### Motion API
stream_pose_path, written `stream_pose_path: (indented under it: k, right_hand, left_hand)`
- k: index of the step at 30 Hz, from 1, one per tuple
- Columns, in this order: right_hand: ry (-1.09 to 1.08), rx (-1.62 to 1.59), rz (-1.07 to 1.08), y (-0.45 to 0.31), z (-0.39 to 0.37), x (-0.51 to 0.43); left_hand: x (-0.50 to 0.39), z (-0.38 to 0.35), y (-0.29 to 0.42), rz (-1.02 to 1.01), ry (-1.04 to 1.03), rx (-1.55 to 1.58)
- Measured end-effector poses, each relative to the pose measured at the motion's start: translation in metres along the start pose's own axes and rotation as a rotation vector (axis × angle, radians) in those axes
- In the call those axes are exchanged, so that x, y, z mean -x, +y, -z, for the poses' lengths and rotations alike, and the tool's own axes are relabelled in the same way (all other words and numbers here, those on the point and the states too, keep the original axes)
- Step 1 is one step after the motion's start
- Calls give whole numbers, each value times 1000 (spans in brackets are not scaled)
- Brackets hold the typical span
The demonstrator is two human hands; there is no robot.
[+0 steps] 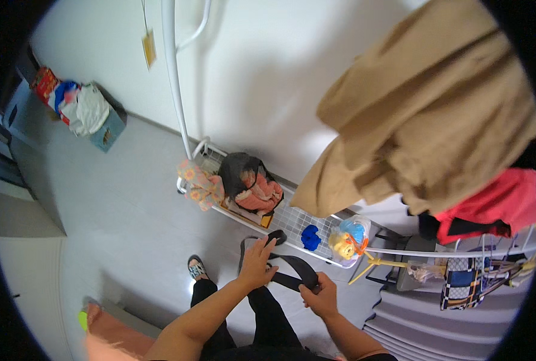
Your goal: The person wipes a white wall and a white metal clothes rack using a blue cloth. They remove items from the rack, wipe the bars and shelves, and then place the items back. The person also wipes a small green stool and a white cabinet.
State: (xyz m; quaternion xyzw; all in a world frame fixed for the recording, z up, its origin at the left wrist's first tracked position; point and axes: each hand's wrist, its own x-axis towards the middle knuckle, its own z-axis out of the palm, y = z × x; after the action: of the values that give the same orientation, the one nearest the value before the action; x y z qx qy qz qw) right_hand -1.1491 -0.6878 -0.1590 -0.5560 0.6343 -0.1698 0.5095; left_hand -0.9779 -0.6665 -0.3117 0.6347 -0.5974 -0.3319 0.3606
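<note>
A long black fabric strap (297, 266) hangs in loops between my two hands, above the floor in front of my legs. My right hand (323, 295) grips a folded part of it between thumb and fingers. My left hand (258, 266) is spread, palm down, against the strap's other loops; whether its fingers pinch the strap cannot be told. Just beyond the hands stands the white wire base rack (295, 246) of a garment stand. On it lie a black mesh bag (240, 173) with pink cloth, a blue scrunchie-like cloth (311, 238) and a clear bag with a yellow plush toy (341, 245).
A tan coat (412, 117) and a red garment (493, 205) hang at the right. White stand poles (173, 76) rise at the left. Floral cloth (200, 182) drapes over the rack's end. Bags (85, 110) sit by the wall; a grey curtain (430, 325) hangs lower right.
</note>
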Motion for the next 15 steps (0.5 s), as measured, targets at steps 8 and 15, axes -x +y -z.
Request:
stream_pose_path:
  k: [8, 15]
  right_hand:
    - [-38, 104, 599, -133, 73, 49]
    - [146, -82, 675, -152, 136, 120]
  left_hand:
    - [-35, 134, 81, -285, -182, 134]
    - [-68, 143, 168, -657, -107, -91]
